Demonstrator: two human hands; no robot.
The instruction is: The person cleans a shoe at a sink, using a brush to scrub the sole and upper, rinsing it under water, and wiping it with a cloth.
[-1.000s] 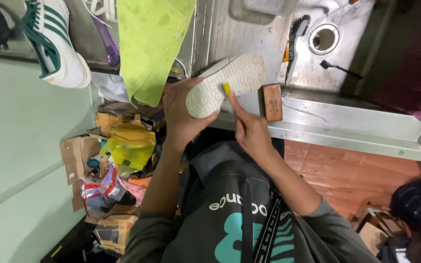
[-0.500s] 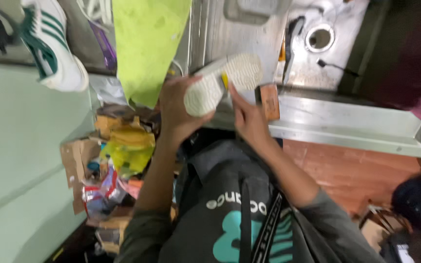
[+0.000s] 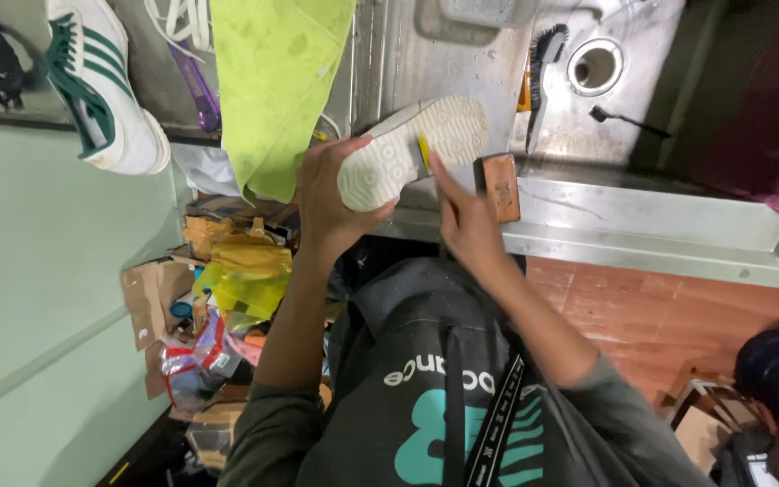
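My left hand (image 3: 331,203) grips a white shoe (image 3: 412,149) by its heel end, sole turned up toward me, over the edge of a steel sink (image 3: 642,225). My right hand (image 3: 463,221) pinches a small yellow tool (image 3: 423,150) and presses its tip against the middle of the sole. The shoe's upper is hidden beneath the sole.
A brown block (image 3: 501,186) lies on the sink rim beside my right hand. In the basin are a black brush (image 3: 541,63), a small dark brush (image 3: 624,120) and the drain (image 3: 595,66). A green cloth (image 3: 277,86) hangs left. A white-and-green sneaker (image 3: 101,86) rests on a ledge. Cardboard and wrappers (image 3: 218,307) litter the floor.
The yellow tool has shifted slightly along the sole between frames; the shoe stays in my left hand. The view wobbled briefly and settled.
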